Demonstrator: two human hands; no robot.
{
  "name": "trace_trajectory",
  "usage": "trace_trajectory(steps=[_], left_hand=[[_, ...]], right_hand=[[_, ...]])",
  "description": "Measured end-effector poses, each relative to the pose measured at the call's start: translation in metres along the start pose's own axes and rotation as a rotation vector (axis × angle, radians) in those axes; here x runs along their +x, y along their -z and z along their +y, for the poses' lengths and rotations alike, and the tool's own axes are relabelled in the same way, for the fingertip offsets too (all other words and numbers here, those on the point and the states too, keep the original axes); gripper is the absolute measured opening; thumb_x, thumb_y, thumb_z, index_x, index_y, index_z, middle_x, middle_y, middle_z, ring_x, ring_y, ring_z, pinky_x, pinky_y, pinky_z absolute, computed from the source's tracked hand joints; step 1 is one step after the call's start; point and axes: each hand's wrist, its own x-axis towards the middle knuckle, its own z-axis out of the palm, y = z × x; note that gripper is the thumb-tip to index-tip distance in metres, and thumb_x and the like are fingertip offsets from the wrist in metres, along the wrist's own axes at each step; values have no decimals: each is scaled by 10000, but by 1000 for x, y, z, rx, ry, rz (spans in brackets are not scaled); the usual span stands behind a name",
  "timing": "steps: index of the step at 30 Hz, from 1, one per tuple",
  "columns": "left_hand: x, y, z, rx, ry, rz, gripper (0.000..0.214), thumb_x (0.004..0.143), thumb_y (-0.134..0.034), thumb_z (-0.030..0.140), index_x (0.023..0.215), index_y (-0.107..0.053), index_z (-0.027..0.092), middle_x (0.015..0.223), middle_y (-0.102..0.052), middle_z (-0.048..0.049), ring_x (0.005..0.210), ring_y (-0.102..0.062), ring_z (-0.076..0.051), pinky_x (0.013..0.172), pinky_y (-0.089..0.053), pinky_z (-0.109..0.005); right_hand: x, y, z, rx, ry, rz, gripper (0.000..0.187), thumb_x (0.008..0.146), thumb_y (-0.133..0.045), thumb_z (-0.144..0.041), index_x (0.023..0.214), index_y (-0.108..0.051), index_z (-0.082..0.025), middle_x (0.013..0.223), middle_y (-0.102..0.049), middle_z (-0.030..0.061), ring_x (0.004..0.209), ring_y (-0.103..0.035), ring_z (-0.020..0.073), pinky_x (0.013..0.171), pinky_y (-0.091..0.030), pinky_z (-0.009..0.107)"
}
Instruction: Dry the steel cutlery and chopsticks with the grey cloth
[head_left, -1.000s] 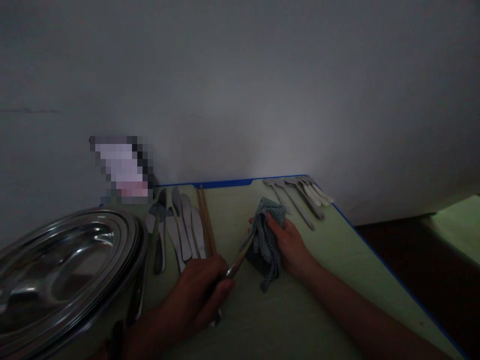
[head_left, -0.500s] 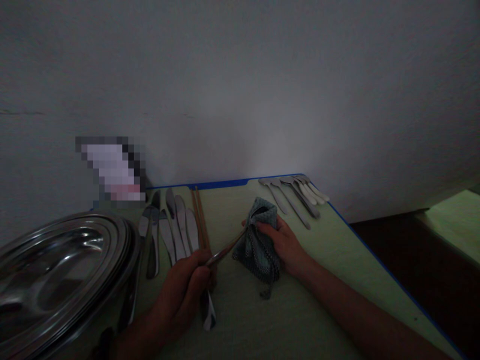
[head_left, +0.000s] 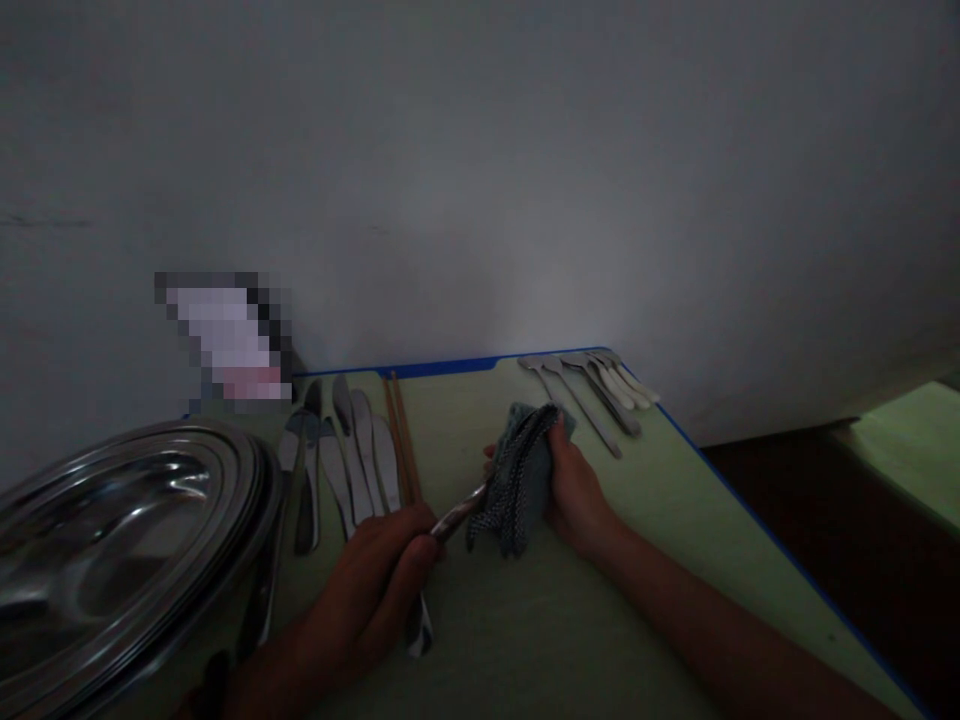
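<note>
My left hand (head_left: 386,575) is closed round one end of a shiny metal piece of cutlery (head_left: 459,512). The far end of that piece runs into a folded grey-green cloth (head_left: 517,485), so its kind is hidden. Wrapped round the cloth from the right is my right hand (head_left: 574,485), closed, with its thumb pressed on the upper edge. Several table knives (head_left: 361,455) lie side by side just beyond my left hand, beside a pair of wooden chopsticks (head_left: 403,435). Another metal handle (head_left: 420,630) shows below my left hand.
Stacked oval metal trays (head_left: 259,480) fill the left side of the pale green table (head_left: 675,540). Several spoons (head_left: 592,385), some with white handles, lie at the back right. A pixelated object (head_left: 229,335) leans on the wall (head_left: 480,180) behind the table's blue edge.
The cloth has been refolded over the cutlery, and its hanging lower part is gathered up. My right thumb has moved up along it. My left hand has shifted slightly right, still gripping.
</note>
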Motion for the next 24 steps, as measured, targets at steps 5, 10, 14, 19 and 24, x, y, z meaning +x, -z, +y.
trace_trajectory(steps=[5,10,14,19,24], left_hand=[[1,0,1,46,-55,7,221,900,-331,202,717,-453,199,568,-477,47,487,-481,-97,501,-381,-205],[2,-3,0,120,-122,-115,216,889,-346,200,689,-429,204,568,-478,45,482,-468,-99,484,-347,-209],[3,-6,-2,111,-138,-220,259,909,-378,338,704,-456,200,608,-513,33,514,-489,-109,479,-343,-211],[5,-9,-4,97,-132,-280,236,903,-427,343,740,-507,192,684,-563,10,598,-533,-127,521,-381,-215],[5,-12,-6,160,-132,-297,217,873,-487,338,734,-549,183,699,-600,-14,644,-559,-161,558,-409,-244]], right_hand=[[-1,-3,-2,17,25,48,471,727,-539,-610,876,-633,-172,846,-715,80,720,-660,184,684,-525,331],[-2,-3,-7,16,7,17,311,704,-660,-456,817,-640,-167,825,-710,38,671,-641,139,625,-514,272],[-4,-4,-6,23,11,4,288,704,-667,-438,796,-643,-166,774,-697,24,647,-627,122,591,-496,243],[-12,-12,0,110,-72,12,331,694,-664,-470,742,-637,-143,666,-667,19,557,-594,108,547,-477,238],[-18,-17,4,189,-120,-24,325,688,-673,-465,714,-635,-144,679,-673,22,609,-618,116,606,-492,245]])
